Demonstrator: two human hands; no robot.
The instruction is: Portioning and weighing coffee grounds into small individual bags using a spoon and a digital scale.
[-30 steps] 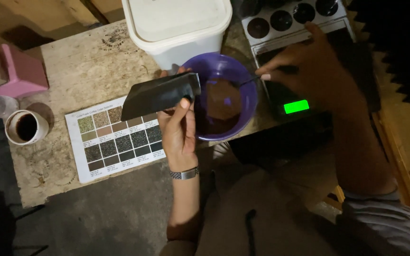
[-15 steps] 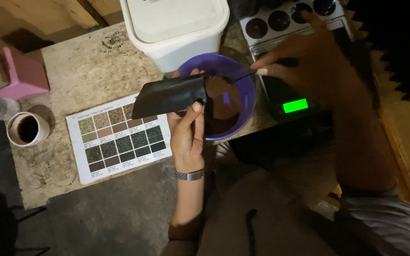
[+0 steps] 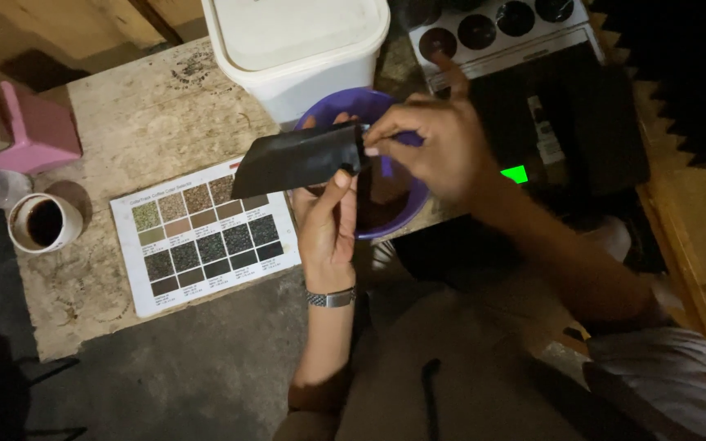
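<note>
The left hand point(image 3: 326, 233) comes up from below with its fingers wrapped shut around the right end of a black pouch point(image 3: 297, 159), thumb pressed on the front. The pouch lies almost level and points away to the left, over the edge of a colour chart point(image 3: 206, 237). The right hand point(image 3: 439, 147) meets it from the right, thumb and forefinger pinched closed on the pouch's open end, the other fingers loosely curled. Just behind and under both sets of fingers sits a purple bowl point(image 3: 394, 216) with brown contents. Half a second ago the right hand was spread over the bowl's far rim, away from the pouch; now it has come across to grip the mouth, and the pouch sits a little higher and flatter. Left of the fingers, on the desk point(image 3: 140, 114), stand a cup point(image 3: 45, 222) of dark liquid and a pink block point(image 3: 36, 131). Beyond the bowl is a white tub point(image 3: 296, 41); to the right a green light point(image 3: 516, 174) glows.
</note>
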